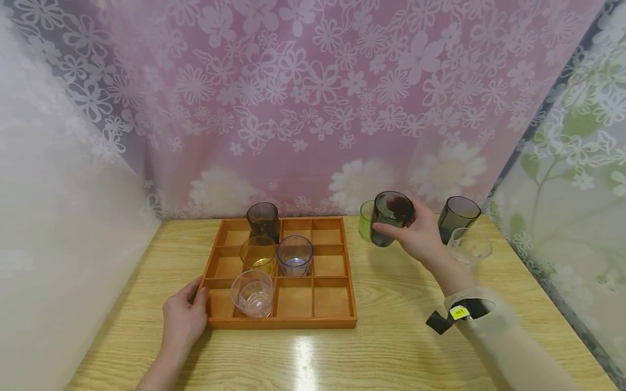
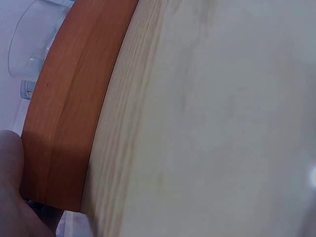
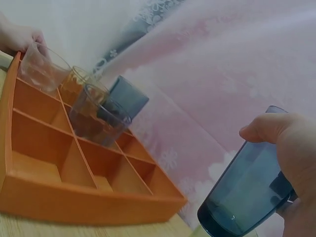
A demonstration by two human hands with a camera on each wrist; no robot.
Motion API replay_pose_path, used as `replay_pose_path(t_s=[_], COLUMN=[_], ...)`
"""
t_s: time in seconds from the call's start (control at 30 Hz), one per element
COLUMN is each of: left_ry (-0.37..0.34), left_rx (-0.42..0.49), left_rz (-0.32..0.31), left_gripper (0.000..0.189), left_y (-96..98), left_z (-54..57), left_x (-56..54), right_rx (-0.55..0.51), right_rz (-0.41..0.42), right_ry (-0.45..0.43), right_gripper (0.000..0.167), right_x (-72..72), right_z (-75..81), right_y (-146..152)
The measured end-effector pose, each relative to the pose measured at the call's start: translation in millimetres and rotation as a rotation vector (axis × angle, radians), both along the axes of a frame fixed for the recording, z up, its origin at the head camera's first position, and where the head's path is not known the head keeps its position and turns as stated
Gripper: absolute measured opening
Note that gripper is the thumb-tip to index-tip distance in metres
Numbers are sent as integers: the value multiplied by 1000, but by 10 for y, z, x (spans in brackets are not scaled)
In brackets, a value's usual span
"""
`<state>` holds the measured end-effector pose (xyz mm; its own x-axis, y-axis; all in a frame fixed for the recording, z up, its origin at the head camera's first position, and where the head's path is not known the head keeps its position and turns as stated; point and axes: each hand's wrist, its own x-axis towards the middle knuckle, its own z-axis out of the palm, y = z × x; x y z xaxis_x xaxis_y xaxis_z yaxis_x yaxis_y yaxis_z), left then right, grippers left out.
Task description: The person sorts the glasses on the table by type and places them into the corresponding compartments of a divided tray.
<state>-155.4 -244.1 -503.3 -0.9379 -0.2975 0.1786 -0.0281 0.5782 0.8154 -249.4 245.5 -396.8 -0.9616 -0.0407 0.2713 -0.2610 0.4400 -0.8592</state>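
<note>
Head view: nearest, a wood-grained table is marked by a streak of reflected light. At its left, the front part of the side wall of an orange-brown compartment tray is gripped by the left hand; in the left wrist view a tray corner is clasped between thumb and fingers. Beyond the tray's front wall, a clear glass is set in the front row, second column from the left. In the middle row, an amber glass is placed just behind it, with a blue-rimmed glass set close beside on the right. At the right wrist, a black band with a yellow label is worn. Near the right forearm, a faceted clear tumbler is overlapped by it in view. Right of the tray, a smoky grey glass is clamped by the right hand, mouth up, apparently raised off the table. Farther back, a dark tumbler is seated in the tray's back row, a grey tumbler is stood far right, and a green glass is partly hidden by the held one. Behind all, a pink floral cloth is hung.
</note>
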Motion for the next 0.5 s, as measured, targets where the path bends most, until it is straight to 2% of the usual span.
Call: replay_pose_path(t_s=[0.13,0.27,0.5], left_ry=[6,20,26], left_rx=[-4,-6,5], left_rz=[0,0,-11], left_gripper=[38,37,38], left_y=[-3,-11,-21], left_z=[-7,-23,-27], left_x=[0,-11,-6], right_rx=[-39,-37,-65], right_rz=[38,48,118], right_ry=[-2,-19,-18], right_gripper=[73,74,71], right_x=[-59,-114,-247], right_z=[39,85,106], right_y=[-148,-298,-545])
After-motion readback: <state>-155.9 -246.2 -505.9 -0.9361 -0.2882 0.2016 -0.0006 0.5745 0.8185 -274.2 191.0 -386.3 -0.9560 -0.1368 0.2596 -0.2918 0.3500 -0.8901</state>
